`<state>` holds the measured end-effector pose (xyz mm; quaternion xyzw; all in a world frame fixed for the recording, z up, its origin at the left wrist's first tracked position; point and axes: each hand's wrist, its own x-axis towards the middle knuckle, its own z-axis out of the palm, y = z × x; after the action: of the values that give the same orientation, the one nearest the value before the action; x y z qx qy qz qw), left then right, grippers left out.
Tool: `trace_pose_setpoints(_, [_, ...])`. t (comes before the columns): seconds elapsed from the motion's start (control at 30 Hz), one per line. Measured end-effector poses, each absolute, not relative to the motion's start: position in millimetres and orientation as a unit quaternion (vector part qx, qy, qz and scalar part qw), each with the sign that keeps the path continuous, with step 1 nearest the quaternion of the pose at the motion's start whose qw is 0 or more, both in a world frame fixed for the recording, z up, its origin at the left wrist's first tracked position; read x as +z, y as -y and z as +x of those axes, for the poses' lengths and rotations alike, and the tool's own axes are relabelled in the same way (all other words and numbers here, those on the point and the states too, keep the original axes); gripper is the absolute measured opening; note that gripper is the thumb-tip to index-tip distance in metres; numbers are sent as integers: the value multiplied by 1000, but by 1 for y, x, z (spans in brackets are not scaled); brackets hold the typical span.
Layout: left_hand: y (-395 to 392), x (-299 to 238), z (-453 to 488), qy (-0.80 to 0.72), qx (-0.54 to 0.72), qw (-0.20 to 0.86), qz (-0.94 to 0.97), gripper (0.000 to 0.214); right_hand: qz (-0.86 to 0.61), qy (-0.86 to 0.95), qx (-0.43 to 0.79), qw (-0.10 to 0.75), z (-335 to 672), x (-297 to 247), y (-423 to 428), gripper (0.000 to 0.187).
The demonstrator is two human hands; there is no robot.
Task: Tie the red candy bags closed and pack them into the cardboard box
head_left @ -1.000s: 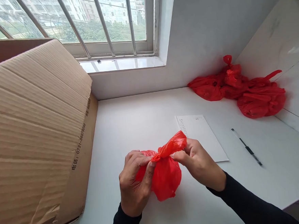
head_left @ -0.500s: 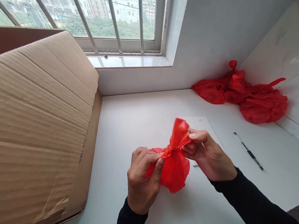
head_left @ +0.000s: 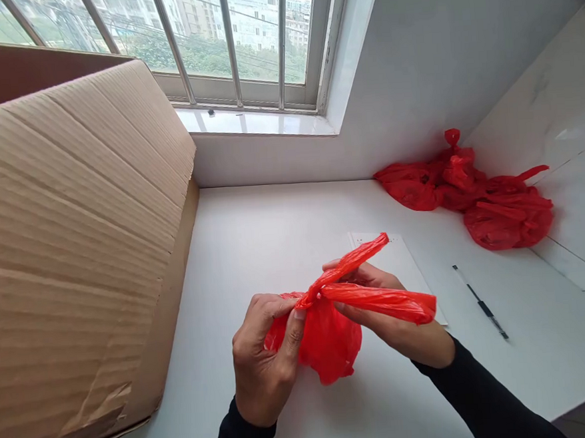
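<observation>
A small red plastic bag (head_left: pixel 331 340), bulging with something I cannot see, hangs between both hands above the white tabletop (head_left: pixel 274 240). My left hand (head_left: pixel 262 361) pinches the twisted neck of the bag from the left. My right hand (head_left: pixel 395 325) is under the bag's two long red handles (head_left: pixel 378 298), fingers closed on them; one handle points up to the right, the other lies across my knuckles.
A big cardboard box (head_left: pixel 74 247) fills the left side. A sheet of paper (head_left: pixel 405 258) lies behind my right hand, a pen (head_left: pixel 479 303) to its right. A heap of red plastic bags (head_left: pixel 476 196) sits in the far right corner by the tiled wall.
The bag's top, bunched as one upright tuft before, is now drawn out into two long strands to the right. My right hand has turned under them; my left hand keeps its pinch.
</observation>
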<state>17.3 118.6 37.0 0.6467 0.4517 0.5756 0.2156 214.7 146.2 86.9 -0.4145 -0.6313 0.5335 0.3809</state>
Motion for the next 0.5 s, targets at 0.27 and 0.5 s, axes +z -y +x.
trace_pose_setpoints(0.27, [-119, 35, 7, -481, 594, 237, 599, 11, -518, 640, 394, 409, 229, 85, -150, 19])
trace_pose_setpoints(0.5, [-117, 38, 2, -464, 566, 341, 590, 21, -530, 653, 383, 382, 240, 85, -151, 24])
